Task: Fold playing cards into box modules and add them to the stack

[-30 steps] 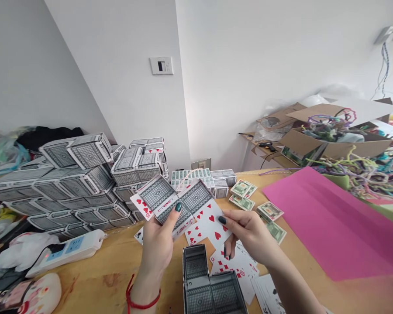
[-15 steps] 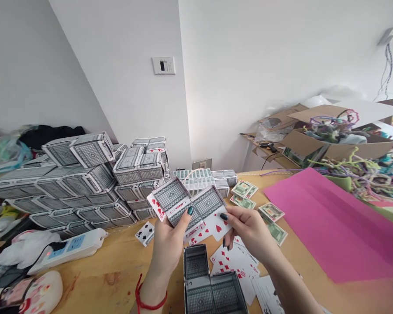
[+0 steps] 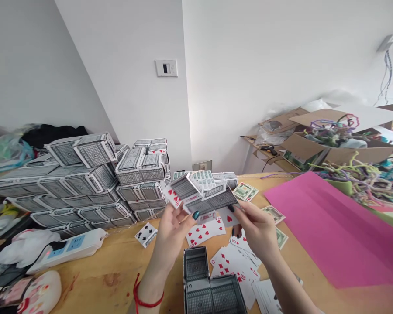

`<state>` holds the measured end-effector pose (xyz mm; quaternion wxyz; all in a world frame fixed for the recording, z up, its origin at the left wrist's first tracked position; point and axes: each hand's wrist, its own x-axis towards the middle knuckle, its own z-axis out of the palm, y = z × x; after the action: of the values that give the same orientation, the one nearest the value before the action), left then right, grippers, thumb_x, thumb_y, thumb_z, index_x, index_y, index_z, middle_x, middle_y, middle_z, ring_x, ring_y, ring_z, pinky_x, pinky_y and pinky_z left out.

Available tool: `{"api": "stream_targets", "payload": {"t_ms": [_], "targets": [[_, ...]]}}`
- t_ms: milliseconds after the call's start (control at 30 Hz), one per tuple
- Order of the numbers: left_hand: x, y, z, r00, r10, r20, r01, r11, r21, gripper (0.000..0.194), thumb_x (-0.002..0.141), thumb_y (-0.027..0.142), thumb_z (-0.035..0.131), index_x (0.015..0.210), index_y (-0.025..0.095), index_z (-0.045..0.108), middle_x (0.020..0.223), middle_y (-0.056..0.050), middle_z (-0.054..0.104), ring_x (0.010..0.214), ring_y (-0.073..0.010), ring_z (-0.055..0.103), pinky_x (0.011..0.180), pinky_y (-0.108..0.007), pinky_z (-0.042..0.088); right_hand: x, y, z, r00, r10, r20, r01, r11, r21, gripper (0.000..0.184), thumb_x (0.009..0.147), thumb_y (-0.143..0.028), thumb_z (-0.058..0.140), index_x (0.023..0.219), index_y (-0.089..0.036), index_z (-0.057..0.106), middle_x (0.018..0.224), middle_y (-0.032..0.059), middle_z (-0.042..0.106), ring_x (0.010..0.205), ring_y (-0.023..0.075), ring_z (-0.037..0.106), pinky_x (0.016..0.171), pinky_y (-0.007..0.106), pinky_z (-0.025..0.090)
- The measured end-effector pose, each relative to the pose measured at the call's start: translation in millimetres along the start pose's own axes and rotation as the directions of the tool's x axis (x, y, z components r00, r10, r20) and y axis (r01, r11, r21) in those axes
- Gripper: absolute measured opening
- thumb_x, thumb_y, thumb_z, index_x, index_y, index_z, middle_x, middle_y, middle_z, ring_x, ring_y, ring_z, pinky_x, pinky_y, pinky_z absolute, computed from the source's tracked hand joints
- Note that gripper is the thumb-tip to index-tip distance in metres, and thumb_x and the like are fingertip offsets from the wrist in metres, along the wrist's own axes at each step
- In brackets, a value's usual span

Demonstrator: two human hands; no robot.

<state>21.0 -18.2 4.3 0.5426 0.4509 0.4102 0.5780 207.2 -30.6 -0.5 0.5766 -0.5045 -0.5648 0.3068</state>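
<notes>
Cards [image 3: 207,232] litter a wooden table [image 3: 108,270] by pale walls [image 3: 236,87] — left hand [image 3: 170,233] and right hand [image 3: 258,226] both pinch a folded card piece [image 3: 221,200].

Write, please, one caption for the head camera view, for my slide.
Both hands hold joined playing cards above a wooden table, between stacked card blocks and a pink sheet.

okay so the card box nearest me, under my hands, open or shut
Open: no lid covers the card box, and its patterned inside shows.

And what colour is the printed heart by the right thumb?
Printed heart: red, clearest in the head view.
</notes>
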Motion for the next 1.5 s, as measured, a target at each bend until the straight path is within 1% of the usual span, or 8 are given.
{"api": "stream_targets", "payload": {"t_ms": [100, 200, 300, 500, 667, 800, 933, 1500], "targets": [[4.9, 5.7, -9.6, 0.994, -0.106, -0.012, 0.106, 0.994, -0.004, 0.046, 0.070, 0.026, 0.068, 0.114, 0.021, 0.054, 0.119, -0.009, 0.060, 0.109, -0.0238, 0.055, 0.095, -0.038, 0.041, -2.1, 10.2, -6.7, 0.927, -0.352, -0.131, 0.294, 0.897, -0.331, 0.019, 0.083, -0.020, 0.051, 0.091, -0.024, 0.068, 0.077, 0.0058, 0.066, 0.054, 0.0155, 0.060, 0.049, 0.028, 0.048], [4.7, 10.0, -13.2, 0.967, -0.198, 0.163, 0.219, 0.969, -0.118, 0.039, 0.077, 0.042, 0.058, 0.105, 0.015, 0.061, 0.115, -0.014, 0.061, 0.106, -0.0284, 0.056, 0.091, -0.043, 0.044, -3.1, 22.9, -9.9, 0.794, -0.607, -0.021, 0.498, 0.670, -0.550, 0.024, 0.081, -0.013, 0.053, 0.093, -0.026, 0.069, 0.089, 0.0081, 0.070, 0.071, 0.0188, 0.065, 0.060, 0.028, 0.050], [0.3, 11.4, -8.3, 0.921, -0.227, 0.318, 0.318, 0.909, -0.271, 0.036, 0.079, 0.043, 0.056, 0.101, 0.015, 0.063, 0.109, -0.013, 0.064, 0.096, -0.0284, 0.061, 0.084, -0.045, 0.049, -2.4, 30.9, -8.1, 0.746, -0.638, 0.189, 0.599, 0.520, -0.609, 0.027, 0.082, -0.010, 0.052, 0.097, -0.025, 0.068, 0.092, 0.0082, 0.071, 0.073, 0.0174, 0.066, 0.064, 0.026, 0.049], [-2.3, 8.0, -3.6, 0.947, -0.295, 0.125, 0.321, 0.881, -0.347, 0.011, 0.072, 0.018, 0.065, 0.083, 0.017, 0.066, 0.090, -0.005, 0.070, 0.076, -0.0157, 0.065, 0.069, -0.028, 0.054, 2.8, 36.2, 0.9, 0.735, -0.623, 0.267, 0.660, 0.569, -0.490, 0.031, 0.083, -0.008, 0.049, 0.103, -0.025, 0.066, 0.101, 0.0099, 0.068, 0.087, 0.0204, 0.064, 0.075, 0.033, 0.050], [1.3, 6.7, -6.3, 0.953, -0.266, 0.145, 0.301, 0.890, -0.344, 0.019, 0.069, 0.010, 0.064, 0.088, 0.015, 0.066, 0.090, -0.005, 0.071, 0.074, -0.0144, 0.066, 0.061, -0.020, 0.051, 4.0, 24.4, 3.3, 0.862, -0.459, 0.218, 0.502, 0.835, -0.225, 0.028, 0.084, -0.016, 0.047, 0.104, -0.024, 0.065, 0.117, 0.0124, 0.058, 0.105, 0.0253, 0.055, 0.082, 0.039, 0.049], [2.5, 7.2, -4.8, 0.954, -0.243, 0.175, 0.284, 0.918, -0.275, 0.022, 0.069, 0.013, 0.066, 0.090, 0.013, 0.067, 0.094, -0.008, 0.071, 0.089, -0.0218, 0.064, 0.076, -0.029, 0.051, 6.9, 13.4, 1.8, 0.990, -0.026, 0.142, 0.012, 0.996, 0.093, 0.034, 0.082, -0.032, 0.052, 0.115, -0.023, 0.057, 0.118, 0.0118, 0.057, 0.083, 0.0222, 0.063, 0.069, 0.036, 0.053], [1.5, 8.1, -3.7, 0.950, -0.240, 0.198, 0.278, 0.940, -0.198, 0.018, 0.067, 0.017, 0.069, 0.083, 0.012, 0.069, 0.095, -0.010, 0.071, 0.095, -0.0258, 0.062, 0.081, -0.035, 0.049, 13.4, 16.8, -3.4, 0.906, 0.336, 0.259, -0.399, 0.881, 0.253, 0.033, 0.072, -0.043, 0.065, 0.088, -0.014, 0.065, 0.055, -0.0003, 0.058, 0.041, 0.0092, 0.048, 0.040, 0.023, 0.042], [-1.3, 7.4, -1.0, 0.953, -0.229, 0.198, 0.253, 0.961, -0.110, 0.016, 0.064, 0.021, 0.071, 0.077, 0.012, 0.071, 0.083, -0.010, 0.073, 0.095, -0.0284, 0.063, 0.086, -0.042, 0.048, 12.9, 11.7, -7.4, 0.863, 0.342, 0.372, -0.458, 0.840, 0.290, 0.025, 0.068, -0.040, 0.069, 0.068, -0.017, 0.059, 0.042, -0.0047, 0.053, 0.036, 0.0090, 0.049, 0.037, 0.021, 0.040]]}}
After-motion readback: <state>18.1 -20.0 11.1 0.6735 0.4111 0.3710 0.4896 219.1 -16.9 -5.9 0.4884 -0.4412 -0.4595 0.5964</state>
